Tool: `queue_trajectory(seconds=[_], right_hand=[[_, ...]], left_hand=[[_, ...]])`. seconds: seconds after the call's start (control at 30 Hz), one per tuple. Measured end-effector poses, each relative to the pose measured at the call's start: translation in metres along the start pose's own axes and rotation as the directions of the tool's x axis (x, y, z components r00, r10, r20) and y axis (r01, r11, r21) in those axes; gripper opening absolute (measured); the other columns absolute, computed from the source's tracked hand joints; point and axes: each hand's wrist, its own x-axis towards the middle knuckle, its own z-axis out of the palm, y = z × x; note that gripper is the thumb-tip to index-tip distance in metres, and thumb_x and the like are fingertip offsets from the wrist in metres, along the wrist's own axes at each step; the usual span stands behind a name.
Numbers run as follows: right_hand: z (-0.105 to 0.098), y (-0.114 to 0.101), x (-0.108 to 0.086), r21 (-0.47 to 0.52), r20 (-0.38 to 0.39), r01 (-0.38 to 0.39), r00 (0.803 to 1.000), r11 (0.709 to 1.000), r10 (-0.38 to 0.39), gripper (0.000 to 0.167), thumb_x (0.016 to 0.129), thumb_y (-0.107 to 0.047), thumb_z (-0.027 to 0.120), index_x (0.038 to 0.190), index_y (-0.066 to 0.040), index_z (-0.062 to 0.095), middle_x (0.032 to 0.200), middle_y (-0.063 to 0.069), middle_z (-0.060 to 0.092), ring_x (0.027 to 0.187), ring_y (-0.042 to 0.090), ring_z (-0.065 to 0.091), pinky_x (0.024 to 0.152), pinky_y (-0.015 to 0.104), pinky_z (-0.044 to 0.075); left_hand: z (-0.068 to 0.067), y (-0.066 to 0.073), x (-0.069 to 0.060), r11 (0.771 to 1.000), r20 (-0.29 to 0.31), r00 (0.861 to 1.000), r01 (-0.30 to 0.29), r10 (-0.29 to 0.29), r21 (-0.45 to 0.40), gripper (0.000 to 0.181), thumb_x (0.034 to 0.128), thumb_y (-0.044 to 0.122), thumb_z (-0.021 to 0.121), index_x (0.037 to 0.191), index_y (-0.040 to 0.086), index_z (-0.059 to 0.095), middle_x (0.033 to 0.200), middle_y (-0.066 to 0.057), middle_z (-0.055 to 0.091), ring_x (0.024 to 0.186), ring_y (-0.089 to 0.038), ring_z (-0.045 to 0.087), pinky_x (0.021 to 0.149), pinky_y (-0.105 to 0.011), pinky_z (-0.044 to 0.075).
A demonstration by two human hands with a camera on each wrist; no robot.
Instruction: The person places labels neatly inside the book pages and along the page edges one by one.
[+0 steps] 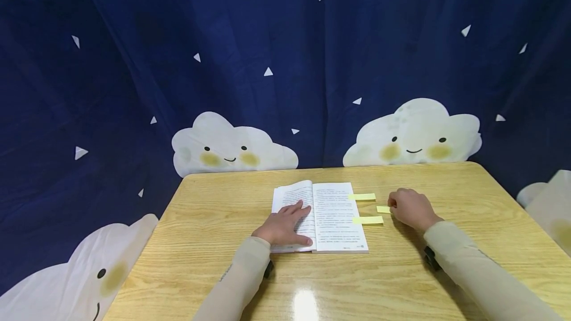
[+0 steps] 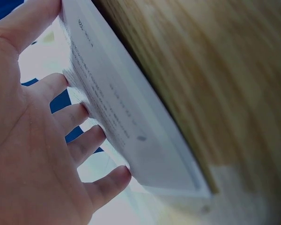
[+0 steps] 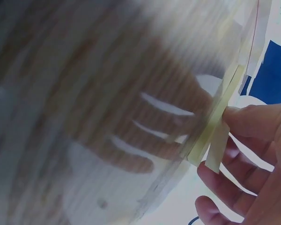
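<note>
An open book (image 1: 336,234) lies on the table, printed pages facing up. My left hand (image 1: 283,227) rests on its left page with fingers spread; in the left wrist view the fingertips touch the paper (image 2: 145,154). Two yellow sticky strips, an upper one (image 1: 363,196) and a lower one (image 1: 371,220), stick out past the right page's edge. Between them and farther right, my right hand (image 1: 412,208) pinches a third yellow sticky strip (image 1: 383,209) just off the book. In the right wrist view, thumb and fingers hold this strip (image 3: 217,147) beside a longer yellow strip (image 3: 210,126).
The light wooden table (image 1: 214,222) extends around the book on all sides. Behind it hangs a dark blue curtain (image 1: 294,38) with white clouds and triangles. A dark band (image 1: 431,257) sits at the right wrist.
</note>
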Motion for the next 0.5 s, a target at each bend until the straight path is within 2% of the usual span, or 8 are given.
queue_trajectory(seconds=[0.33, 0.5], right_hand=[[-0.0038, -0.0032, 0.0031, 0.025, 0.085, -0.032, 0.996, 0.999, 0.029, 0.01, 0.084, -0.004, 0.061, 0.076, -0.011, 0.062, 0.071, 0.002, 0.06, 0.063, 0.017, 0.051, 0.054, 0.033, 0.041], [-0.0034, -0.0013, 0.0032, -0.022, 0.049, -0.043, 0.998, 0.999, 0.044, 0.012, 0.083, -0.005, 0.062, 0.073, -0.011, 0.061, 0.068, 0.001, 0.062, 0.067, 0.022, 0.05, 0.055, 0.037, 0.041]], left_hand=[[0.0005, -0.0002, -0.0002, 1.0, 0.002, 1.0, 0.008, -0.008, -0.003, 0.091, 0.0826, 0.059, 0.071, 0.158, 0.03, 0.028, 0.169, 0.002, 0.017, 0.154, -0.03, 0.024, 0.117, -0.059, 0.03], [-0.0001, 0.0005, -0.0003, 1.0, 0.006, 1.0, 0.01, -0.01, -0.008, 0.09, 0.0834, 0.057, 0.071, 0.158, 0.031, 0.027, 0.169, 0.002, 0.016, 0.154, -0.031, 0.023, 0.117, -0.061, 0.029]])
